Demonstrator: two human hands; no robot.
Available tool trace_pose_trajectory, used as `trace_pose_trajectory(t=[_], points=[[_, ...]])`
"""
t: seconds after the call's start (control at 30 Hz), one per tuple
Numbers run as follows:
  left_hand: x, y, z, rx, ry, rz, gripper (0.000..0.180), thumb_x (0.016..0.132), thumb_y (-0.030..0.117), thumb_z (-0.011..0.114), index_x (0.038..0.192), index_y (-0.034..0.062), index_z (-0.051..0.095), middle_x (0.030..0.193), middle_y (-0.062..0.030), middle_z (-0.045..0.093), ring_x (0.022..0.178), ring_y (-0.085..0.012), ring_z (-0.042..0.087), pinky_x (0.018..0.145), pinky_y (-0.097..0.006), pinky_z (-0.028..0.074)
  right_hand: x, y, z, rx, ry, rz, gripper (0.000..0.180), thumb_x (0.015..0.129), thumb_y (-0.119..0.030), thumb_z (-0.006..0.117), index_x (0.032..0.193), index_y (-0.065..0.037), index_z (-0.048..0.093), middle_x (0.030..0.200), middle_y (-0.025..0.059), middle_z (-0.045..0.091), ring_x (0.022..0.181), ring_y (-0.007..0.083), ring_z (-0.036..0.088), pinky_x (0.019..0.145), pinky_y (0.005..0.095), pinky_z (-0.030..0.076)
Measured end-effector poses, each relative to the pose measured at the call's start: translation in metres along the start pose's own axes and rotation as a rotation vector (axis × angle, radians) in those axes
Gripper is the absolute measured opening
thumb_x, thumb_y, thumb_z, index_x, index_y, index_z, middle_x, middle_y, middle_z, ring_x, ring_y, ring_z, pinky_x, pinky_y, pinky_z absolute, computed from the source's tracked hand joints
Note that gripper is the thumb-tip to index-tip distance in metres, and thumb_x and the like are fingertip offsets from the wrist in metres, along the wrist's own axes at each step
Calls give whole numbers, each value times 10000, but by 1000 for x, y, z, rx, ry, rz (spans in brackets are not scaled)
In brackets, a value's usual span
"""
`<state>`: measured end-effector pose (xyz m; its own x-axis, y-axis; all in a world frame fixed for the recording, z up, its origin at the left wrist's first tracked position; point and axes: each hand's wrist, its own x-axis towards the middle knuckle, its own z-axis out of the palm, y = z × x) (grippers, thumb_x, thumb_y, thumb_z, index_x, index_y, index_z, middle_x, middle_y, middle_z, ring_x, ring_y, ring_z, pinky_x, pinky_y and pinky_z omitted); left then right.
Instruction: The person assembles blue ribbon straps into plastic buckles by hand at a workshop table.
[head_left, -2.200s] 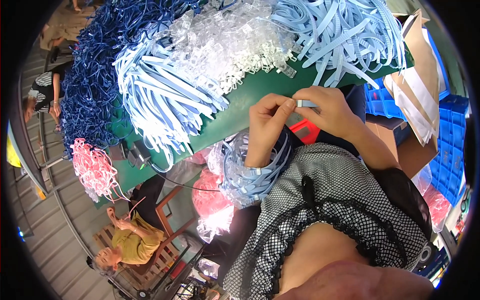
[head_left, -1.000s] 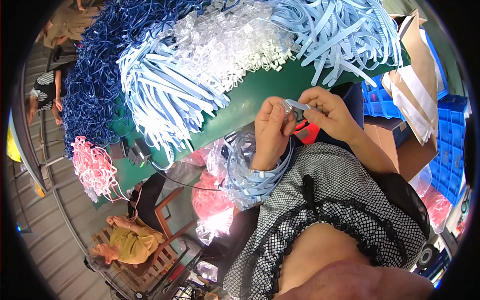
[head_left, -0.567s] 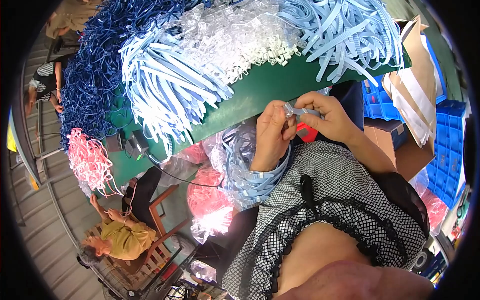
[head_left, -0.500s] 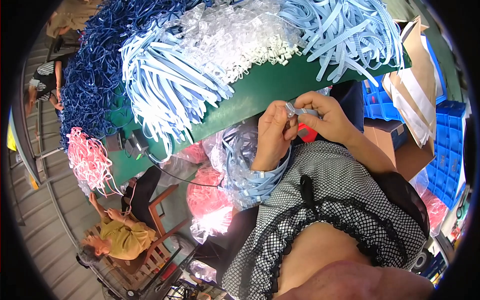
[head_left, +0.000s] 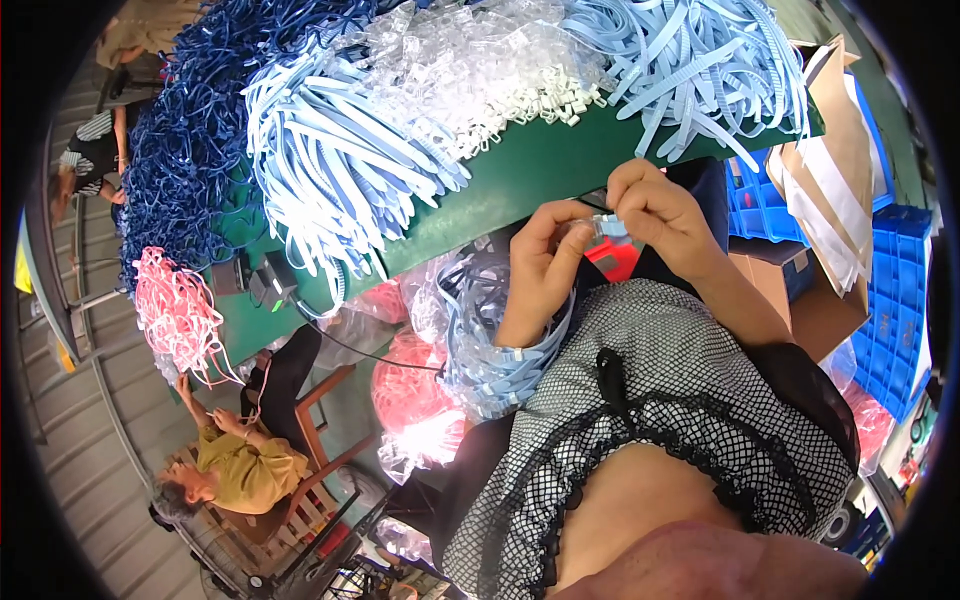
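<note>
In front of my body, a short light-blue ribbed strap (head_left: pixel 611 226) with a small clear plastic buckle at its left end is stretched between my hands. The fingers of my left hand (head_left: pixel 545 262) are closed on the buckle end. My right hand (head_left: pixel 662 218) pinches the strap's other side, partly covering it. A bundle of looped light-blue straps (head_left: pixel 490 365) with clear buckles hangs at my left forearm; whether it circles the arm I cannot tell. Behind my hands lies the edge of the green table (head_left: pixel 510 185).
On the table are piles of light-blue straps (head_left: pixel 335 165), clear buckles (head_left: pixel 470 50), white loops (head_left: pixel 545 100) and dark-blue cords (head_left: pixel 185 170). Pink straps (head_left: pixel 180 310) hang at the left corner, near a seated co-worker (head_left: pixel 240 465). Blue crates (head_left: pixel 890 310) and a cardboard box (head_left: pixel 800 290) stand right.
My right hand has risen slightly and turned, its fingers now higher over the strap. My left hand has shifted a little down and left, and more of the strap shows between them.
</note>
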<state>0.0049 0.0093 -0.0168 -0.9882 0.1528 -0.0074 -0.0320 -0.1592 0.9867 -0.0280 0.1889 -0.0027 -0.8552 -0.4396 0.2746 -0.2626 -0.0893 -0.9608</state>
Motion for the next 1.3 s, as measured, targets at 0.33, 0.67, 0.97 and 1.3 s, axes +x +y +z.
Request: trace_pose_trajectory(t=[0.33, 0.67, 0.97, 1.3], points=[[6, 2, -5, -331, -153, -201, 130, 921, 118, 481, 980, 13, 531, 843, -11, 532, 687, -77, 476, 628, -203, 400, -3, 13, 3, -166, -47, 137, 255, 713, -50, 707, 935, -9, 588, 868, 57, 578, 764, 123, 556, 659, 259, 446], [3, -6, -8, -576, -177, -282, 99, 860, 115, 511, 855, 17, 500, 823, -54, 537, 684, -114, 508, 636, -223, 399, -2, 10, 6, -248, -23, -26, 189, 696, -78, 708, 842, -19, 605, 725, 57, 577, 624, 152, 535, 543, 244, 401], [-1, -8, -13, -547, -224, -308, 111, 830, 120, 542, 813, 21, 495, 819, -60, 557, 687, -107, 525, 625, -205, 396, 1, 5, 14, -230, -34, -6, 183, 687, -70, 702, 834, -23, 603, 732, 62, 579, 635, 175, 541, 549, 262, 415], [-7, -7, -13, -357, -141, -235, 150, 856, 126, 590, 916, -11, 575, 793, -23, 590, 680, -62, 497, 626, -190, 395, 9, -3, 9, -548, -45, -275, 186, 732, -90, 680, 882, -28, 590, 860, 92, 555, 708, 222, 552, 626, 307, 432]])
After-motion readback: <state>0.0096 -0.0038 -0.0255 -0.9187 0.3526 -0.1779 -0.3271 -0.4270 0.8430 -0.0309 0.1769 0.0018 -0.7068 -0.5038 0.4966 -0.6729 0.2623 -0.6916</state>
